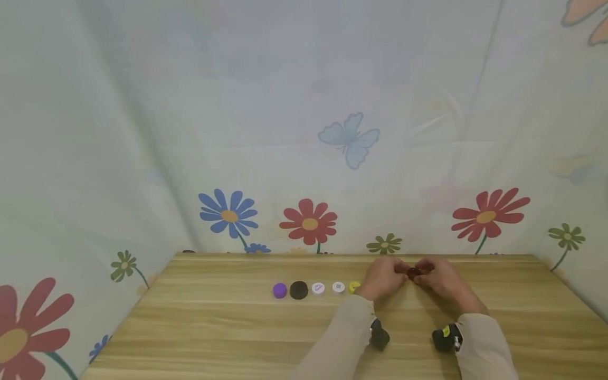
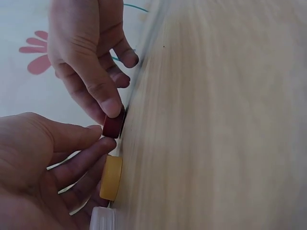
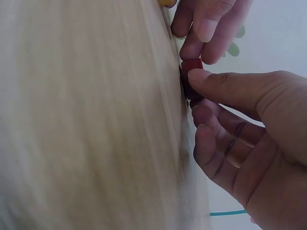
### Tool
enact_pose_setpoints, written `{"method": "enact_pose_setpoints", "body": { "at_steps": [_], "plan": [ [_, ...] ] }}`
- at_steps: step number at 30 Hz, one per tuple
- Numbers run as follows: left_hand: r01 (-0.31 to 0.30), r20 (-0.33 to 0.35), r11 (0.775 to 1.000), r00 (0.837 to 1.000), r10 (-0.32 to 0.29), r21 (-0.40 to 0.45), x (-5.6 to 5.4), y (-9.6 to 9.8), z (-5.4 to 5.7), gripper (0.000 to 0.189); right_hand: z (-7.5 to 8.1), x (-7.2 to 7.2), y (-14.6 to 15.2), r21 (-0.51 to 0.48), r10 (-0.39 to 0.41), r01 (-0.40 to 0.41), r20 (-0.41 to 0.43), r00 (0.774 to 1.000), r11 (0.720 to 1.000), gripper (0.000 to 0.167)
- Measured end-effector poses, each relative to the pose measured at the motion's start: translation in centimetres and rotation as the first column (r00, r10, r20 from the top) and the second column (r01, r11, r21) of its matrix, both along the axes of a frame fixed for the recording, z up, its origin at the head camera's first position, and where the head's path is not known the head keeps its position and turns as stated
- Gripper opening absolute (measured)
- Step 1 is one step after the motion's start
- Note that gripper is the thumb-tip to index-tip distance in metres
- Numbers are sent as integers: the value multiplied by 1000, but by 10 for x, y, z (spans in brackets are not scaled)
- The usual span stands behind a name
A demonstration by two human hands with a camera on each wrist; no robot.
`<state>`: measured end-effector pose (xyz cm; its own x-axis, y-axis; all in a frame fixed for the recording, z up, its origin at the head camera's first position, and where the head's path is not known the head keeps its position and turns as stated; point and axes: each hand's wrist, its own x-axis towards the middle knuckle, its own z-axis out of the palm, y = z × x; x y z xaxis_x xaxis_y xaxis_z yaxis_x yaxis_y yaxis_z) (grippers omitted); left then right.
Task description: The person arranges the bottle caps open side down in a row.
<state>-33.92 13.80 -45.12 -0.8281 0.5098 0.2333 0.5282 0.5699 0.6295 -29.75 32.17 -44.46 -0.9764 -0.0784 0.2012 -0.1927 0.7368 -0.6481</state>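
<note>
Both hands meet at a small dark red bottle cap at the right end of a row of caps, close over the wooden table. My right hand pinches it, the thumb pressed on its side. From the other side, my left hand holds the cap's edge between thumb and index finger. A yellow cap sits just left of it, partly behind the left wrist in the head view. In the left wrist view this yellow cap lies beside the left fingers.
Further left along the row come two white caps with printed tops, a wider black cap and a purple cap. The wooden table ends at a flower-patterned cloth behind.
</note>
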Motion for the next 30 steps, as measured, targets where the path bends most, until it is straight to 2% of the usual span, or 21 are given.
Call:
{"method": "enact_pose_setpoints", "body": {
  "at_steps": [8,16,24,30],
  "plan": [
    [24,45,994,999,-29,103,-1,-4,4,25,12,4,-1,-51,-13,16,51,999,999,29],
    [-31,56,983,998,21,180,-1,-7,3,19,26,11,-4,-117,15,1,131,991,993,30],
    [-61,47,972,998,51,227,1,-10,2,14,28,12,-5,-131,29,-7,165,986,991,35],
    [-62,42,971,998,53,231,2,-13,3,13,26,12,-3,-139,50,-29,145,988,990,28]
  ]
}}
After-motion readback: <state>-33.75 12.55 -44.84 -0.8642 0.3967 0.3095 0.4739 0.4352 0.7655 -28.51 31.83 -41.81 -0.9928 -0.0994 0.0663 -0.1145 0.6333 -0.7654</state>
